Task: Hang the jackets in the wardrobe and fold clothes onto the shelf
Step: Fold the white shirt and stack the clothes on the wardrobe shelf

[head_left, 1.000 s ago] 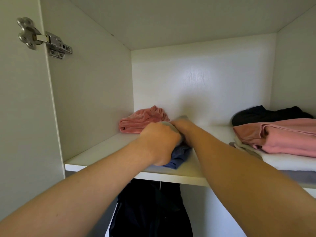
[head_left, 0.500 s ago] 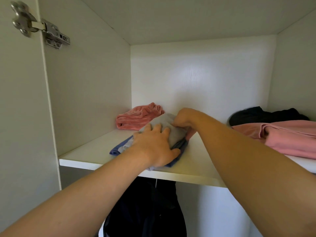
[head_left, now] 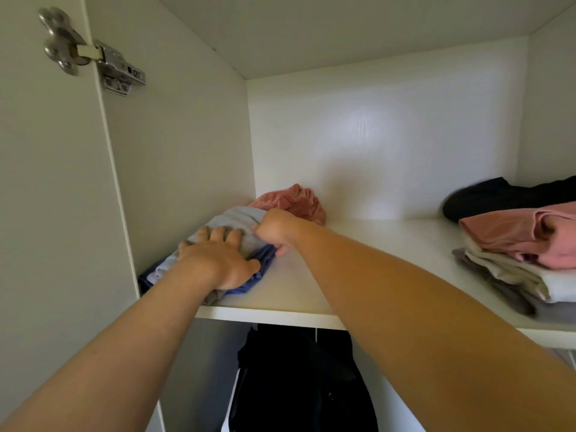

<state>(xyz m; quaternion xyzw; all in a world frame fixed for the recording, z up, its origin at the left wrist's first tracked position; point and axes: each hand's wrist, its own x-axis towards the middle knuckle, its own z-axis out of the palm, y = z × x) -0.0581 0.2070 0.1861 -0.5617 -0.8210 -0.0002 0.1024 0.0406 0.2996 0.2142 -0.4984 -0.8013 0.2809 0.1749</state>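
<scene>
text: none legible | hinge (head_left: 121, 67): stamped marks too small to read

Under my left grip (head_left: 218, 261) a grey top (head_left: 237, 218) over blue cloth (head_left: 265, 260); pink bundle (head_left: 296, 201), white shelf (head_left: 374, 244), black jacket (head_left: 296, 385)

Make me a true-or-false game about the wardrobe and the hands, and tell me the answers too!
1. The left hand lies flat on the grey and blue clothes. True.
2. The right hand is empty. False: it grips the edge of those clothes.
3. Dark clothes hang under the shelf. True.
4. A black top lies on top of the pile on the right. False: a pink top does; the black clothing sits behind.
</scene>
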